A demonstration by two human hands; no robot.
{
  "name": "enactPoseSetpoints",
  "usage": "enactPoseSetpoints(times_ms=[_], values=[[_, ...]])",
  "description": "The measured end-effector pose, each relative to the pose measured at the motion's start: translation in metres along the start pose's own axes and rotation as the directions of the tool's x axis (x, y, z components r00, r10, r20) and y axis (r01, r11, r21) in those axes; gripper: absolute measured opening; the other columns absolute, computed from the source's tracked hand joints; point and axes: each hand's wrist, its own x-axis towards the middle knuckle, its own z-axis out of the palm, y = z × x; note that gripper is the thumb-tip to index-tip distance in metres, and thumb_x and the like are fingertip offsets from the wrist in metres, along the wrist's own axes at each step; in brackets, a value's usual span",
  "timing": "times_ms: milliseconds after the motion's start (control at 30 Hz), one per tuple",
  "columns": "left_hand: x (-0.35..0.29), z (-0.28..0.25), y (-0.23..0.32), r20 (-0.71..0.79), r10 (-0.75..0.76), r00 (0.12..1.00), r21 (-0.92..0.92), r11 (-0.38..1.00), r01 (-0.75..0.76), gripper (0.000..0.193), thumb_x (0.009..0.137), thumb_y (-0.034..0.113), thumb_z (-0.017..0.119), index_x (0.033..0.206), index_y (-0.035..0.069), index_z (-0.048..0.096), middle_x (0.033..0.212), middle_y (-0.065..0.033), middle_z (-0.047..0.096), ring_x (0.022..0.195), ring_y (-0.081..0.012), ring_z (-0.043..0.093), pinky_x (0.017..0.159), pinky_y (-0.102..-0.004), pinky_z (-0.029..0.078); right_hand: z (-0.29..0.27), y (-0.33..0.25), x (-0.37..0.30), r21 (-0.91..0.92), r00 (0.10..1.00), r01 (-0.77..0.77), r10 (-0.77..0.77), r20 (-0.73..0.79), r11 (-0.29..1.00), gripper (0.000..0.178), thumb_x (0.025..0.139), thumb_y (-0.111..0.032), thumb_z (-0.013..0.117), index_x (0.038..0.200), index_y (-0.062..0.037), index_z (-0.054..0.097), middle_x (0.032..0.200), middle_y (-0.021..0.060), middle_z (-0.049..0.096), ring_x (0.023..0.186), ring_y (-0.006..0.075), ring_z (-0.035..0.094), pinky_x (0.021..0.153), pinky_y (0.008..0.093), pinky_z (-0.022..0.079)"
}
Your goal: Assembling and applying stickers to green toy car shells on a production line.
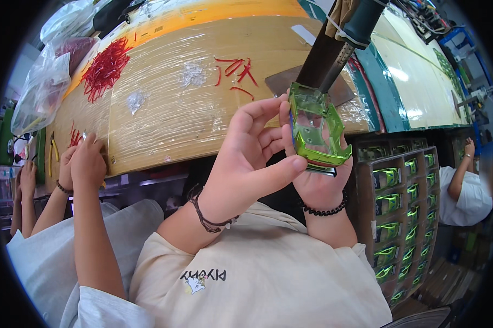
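A shiny green plastic toy car body shell (310, 134), with see-through window parts, is tilted between my two hands above the table's near edge. My right hand (334, 183) holds it from below and behind, its fingers mostly hidden by the shell. My left hand (254, 142) has its fingers curled against the shell's left side and its thumb near the lower edge. Just behind the shell, a dark metal tube tool (336, 49) with a green body slants down, its tip close to the shell's top.
Several red strips (235, 68) lie on the film-covered table (164, 120), with a red strip pile (105, 68) and small clear parts (137, 100) farther left. At right stands a tray (366, 164) of green shells. Co-workers' hands (88, 158) work at left; another person (465, 188) is at right.
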Motion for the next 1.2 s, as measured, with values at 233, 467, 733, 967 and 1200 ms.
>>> enactPoseSetpoints(times_ms=[233,467,733,967,1200], values=[[-0.003,0.001,-0.001,0.004,0.03,1.0,0.005,1.0,-0.03,0.08,0.08,0.003,0.078,0.143,0.0,0.028,0.15,-0.0124,0.035,0.124,-0.0177,0.048,0.108,-0.034,0.039,0.002,-0.002,0.0,0.056,0.999,-0.04,0.04,0.007,0.998,0.061,0.103,-0.048,0.04,0.138,0.0006,0.045,0.134,0.0165,0.05,0.115,0.0302,0.057,0.1,0.0434,0.048],[-0.002,0.005,0.002,-0.034,0.04,0.999,-0.015,0.999,-0.041,0.078,0.081,0.003,0.077,0.143,0.001,0.029,0.148,-0.0124,0.037,0.122,-0.0173,0.05,0.106,-0.0329,0.04,0.003,0.001,0.003,0.073,1.0,-0.026,0.026,0.006,0.997,0.06,0.102,-0.047,0.043,0.139,0.0007,0.045,0.135,0.017,0.051,0.117,0.032,0.056,0.102,0.0456,0.047],[0.0,0.003,0.001,-0.056,0.072,0.996,-0.022,0.997,-0.074,0.077,0.081,0.002,0.076,0.143,0.001,0.031,0.143,-0.011,0.041,0.12,-0.0163,0.051,0.103,-0.0314,0.042,-0.007,0.003,0.002,0.152,0.999,-0.023,0.016,0.046,0.988,0.058,0.103,-0.045,0.042,0.141,-0.0005,0.044,0.141,0.0165,0.05,0.122,0.0345,0.054,0.106,0.0464,0.042],[-0.008,-0.017,0.013,0.172,-0.241,0.955,0.279,0.942,0.188,0.076,0.078,0.008,0.08,0.138,0.004,0.036,0.13,-0.0071,0.048,0.109,-0.0173,0.059,0.093,-0.0326,0.048,-0.016,0.0,-0.051,-0.066,0.997,0.078,-0.08,-0.017,0.995,0.053,0.102,-0.043,0.043,0.139,-0.0057,0.049,0.145,0.0164,0.046,0.133,0.0339,0.043,0.11,0.0493,0.035],[-0.005,-0.024,0.015,0.372,-0.288,0.882,0.615,0.788,-0.002,0.068,0.072,0.025,0.082,0.123,0.001,0.043,0.104,-0.0138,0.063,0.096,-0.026,0.066,0.079,-0.0351,0.053,-0.081,-0.044,-0.113,-0.14,0.97,-0.016,-0.018,-0.242,0.99,0.051,0.105,-0.04,0.037,0.144,-0.0076,0.043,0.146,0.0123,0.045,0.136,0.032,0.042,0.113,0.0476,0.033]])
